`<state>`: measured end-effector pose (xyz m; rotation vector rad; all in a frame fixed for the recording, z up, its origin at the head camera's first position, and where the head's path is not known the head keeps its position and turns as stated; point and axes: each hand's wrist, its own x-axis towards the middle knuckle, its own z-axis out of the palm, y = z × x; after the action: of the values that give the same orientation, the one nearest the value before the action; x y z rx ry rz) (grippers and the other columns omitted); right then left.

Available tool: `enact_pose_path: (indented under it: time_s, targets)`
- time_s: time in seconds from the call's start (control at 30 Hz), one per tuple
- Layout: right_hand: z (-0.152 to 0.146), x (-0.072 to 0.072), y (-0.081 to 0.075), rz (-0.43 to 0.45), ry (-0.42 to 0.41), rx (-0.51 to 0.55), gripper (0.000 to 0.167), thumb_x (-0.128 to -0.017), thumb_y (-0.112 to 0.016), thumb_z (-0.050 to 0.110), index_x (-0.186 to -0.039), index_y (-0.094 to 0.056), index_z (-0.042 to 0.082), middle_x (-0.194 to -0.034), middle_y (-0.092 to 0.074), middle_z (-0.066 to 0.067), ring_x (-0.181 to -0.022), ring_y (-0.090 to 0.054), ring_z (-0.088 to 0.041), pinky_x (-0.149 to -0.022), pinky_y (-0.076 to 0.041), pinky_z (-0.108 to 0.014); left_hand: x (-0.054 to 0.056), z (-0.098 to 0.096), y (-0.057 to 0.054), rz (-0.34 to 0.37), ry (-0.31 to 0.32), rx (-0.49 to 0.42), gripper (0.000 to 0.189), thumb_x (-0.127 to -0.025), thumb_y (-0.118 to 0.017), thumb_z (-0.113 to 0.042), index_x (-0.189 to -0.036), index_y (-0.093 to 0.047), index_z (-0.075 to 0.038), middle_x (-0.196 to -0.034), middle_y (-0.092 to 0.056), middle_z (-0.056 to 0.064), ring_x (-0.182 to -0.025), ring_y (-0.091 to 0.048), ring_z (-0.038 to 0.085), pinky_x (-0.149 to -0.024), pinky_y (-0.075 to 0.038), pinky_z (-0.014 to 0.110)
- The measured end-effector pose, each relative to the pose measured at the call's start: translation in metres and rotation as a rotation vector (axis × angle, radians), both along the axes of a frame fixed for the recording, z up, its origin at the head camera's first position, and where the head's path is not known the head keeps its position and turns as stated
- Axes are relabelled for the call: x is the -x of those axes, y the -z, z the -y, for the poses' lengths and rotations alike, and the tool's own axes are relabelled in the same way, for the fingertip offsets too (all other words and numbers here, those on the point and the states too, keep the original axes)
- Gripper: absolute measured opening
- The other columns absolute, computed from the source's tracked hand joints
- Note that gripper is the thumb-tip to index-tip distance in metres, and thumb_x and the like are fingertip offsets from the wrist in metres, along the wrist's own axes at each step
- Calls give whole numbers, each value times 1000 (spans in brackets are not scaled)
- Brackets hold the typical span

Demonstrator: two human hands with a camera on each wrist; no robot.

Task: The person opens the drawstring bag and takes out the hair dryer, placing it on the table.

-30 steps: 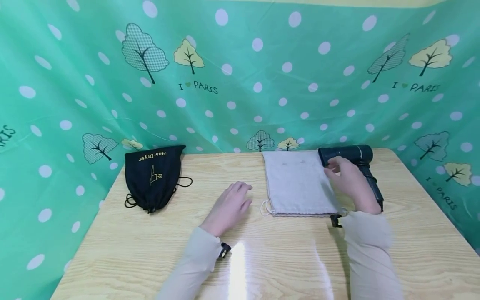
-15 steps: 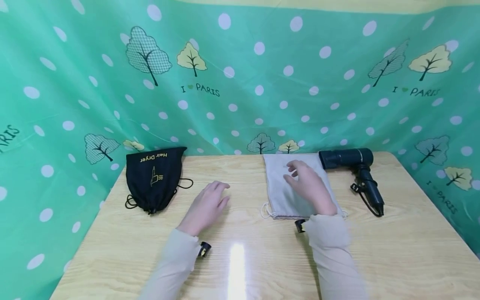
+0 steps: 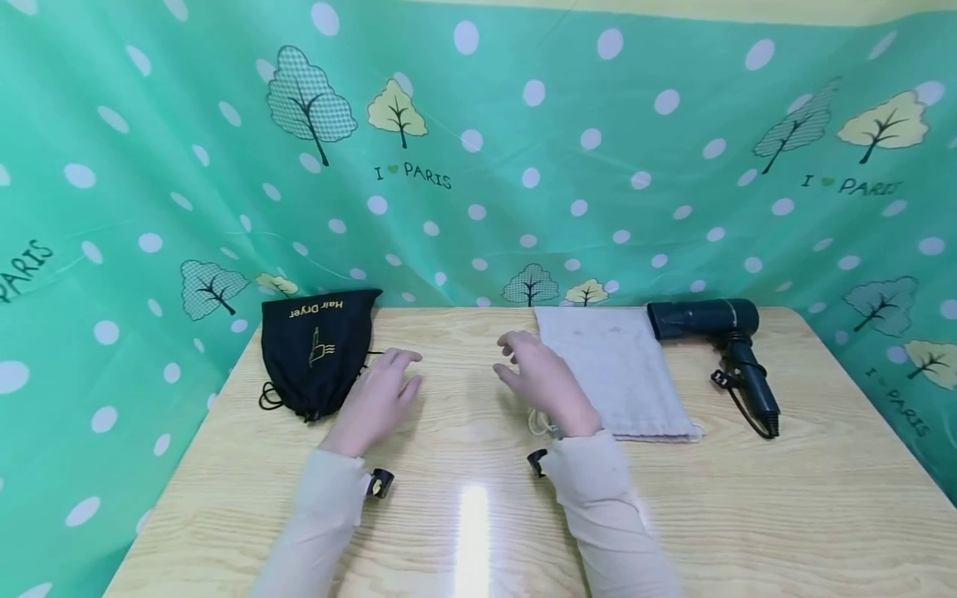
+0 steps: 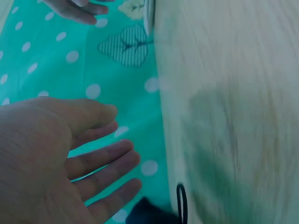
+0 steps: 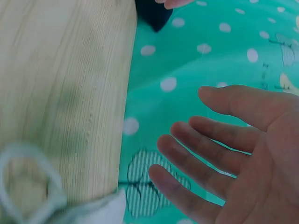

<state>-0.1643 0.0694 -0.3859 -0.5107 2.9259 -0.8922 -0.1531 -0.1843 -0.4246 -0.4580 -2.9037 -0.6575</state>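
My left hand (image 3: 377, 401) hovers at the right side of a black drawstring bag (image 3: 317, 353) printed "Hair Dryer", its fingers relaxed and holding nothing. In the left wrist view the palm and spread fingers (image 4: 105, 175) show plainly, with a black cord loop below them. My right hand (image 3: 546, 380) is over the left edge of a flat light-grey drawstring bag (image 3: 613, 365), also holding nothing. The right wrist view shows its loosely bent fingers (image 5: 201, 158) and the bag's pale cord (image 5: 30, 151). Right of the grey bag lies a dark hair dryer (image 3: 703, 317), its cord bundled along the handle.
Everything lies on a light wood-grain table (image 3: 478, 548). A green polka-dot curtain (image 3: 493, 216) with printed trees hangs behind the table and along both sides. Bare wood shows between the two bags and toward the front edge.
Both hands have moved left: the right from beside the hair dryer across the grey bag to its left edge, the left toward the black bag. The bags and hair dryer stay in place.
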Motion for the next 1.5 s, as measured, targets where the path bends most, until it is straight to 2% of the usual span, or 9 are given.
enact_pose_path:
  time_s: [0.33, 0.57, 0.77, 0.9, 1.0, 1.33, 1.5]
  targets:
    - [56, -4, 2, -15, -109, -11, 40, -98, -64, 23, -132, -57, 4, -123, -58, -11, -108, -62, -23, -89, -55, -38, 8, 34, -2, -14, -87, -23, 30, -101, -56, -19, -128, -59, -5, -127, -58, 14, -121, -53, 33, -99, -46, 52]
    - [95, -8, 12, -66, -181, -62, 40, -97, -64, 28, -132, -58, 8, -124, -59, -7, -110, -62, -22, -90, -56, -36, 10, 58, -6, -123, -143, -68, 26, -99, -58, -12, -122, -62, -1, -126, -59, 19, -122, -47, 39, -104, -39, 54]
    - [115, -5, 20, -107, -253, -114, 41, -97, -65, 29, -130, -59, 7, -119, -59, -5, -104, -61, -17, -87, -55, -32, 11, 75, -6, -142, -177, -100, 29, -99, -57, -11, -125, -62, -1, -129, -56, 23, -123, -45, 43, -102, -39, 59]
    - [128, -1, 22, -111, -316, -154, 43, -98, -64, 31, -133, -57, 7, -119, -57, -5, -103, -59, -17, -84, -56, -32, 11, 87, -6, -117, -232, -94, 35, -99, -56, -10, -132, -59, 0, -133, -51, 28, -124, -43, 47, -100, -40, 63]
    - [133, 0, 22, -99, -326, -164, 46, -98, -62, 32, -136, -54, 7, -121, -56, -5, -105, -58, -17, -86, -55, -32, 13, 91, -5, -70, -254, -87, 39, -100, -55, -12, -137, -55, 0, -137, -47, 30, -128, -42, 49, -102, -39, 65]
    - [143, 3, 29, -91, -351, -174, 51, -98, -62, 32, -139, -50, 5, -125, -55, -7, -111, -58, -20, -92, -53, -32, 11, 106, 2, 134, -230, -63, 51, -105, -48, -27, -147, -42, 1, -145, -39, 31, -134, -38, 48, -107, -34, 65]
    - [158, 7, 29, -103, -392, -136, 56, -99, -62, 30, -145, -44, 5, -140, -51, -8, -128, -52, -20, -103, -48, -30, 12, 111, 0, 123, -226, -74, 51, -105, -48, -28, -147, -42, 1, -145, -41, 30, -134, -40, 48, -108, -35, 64]
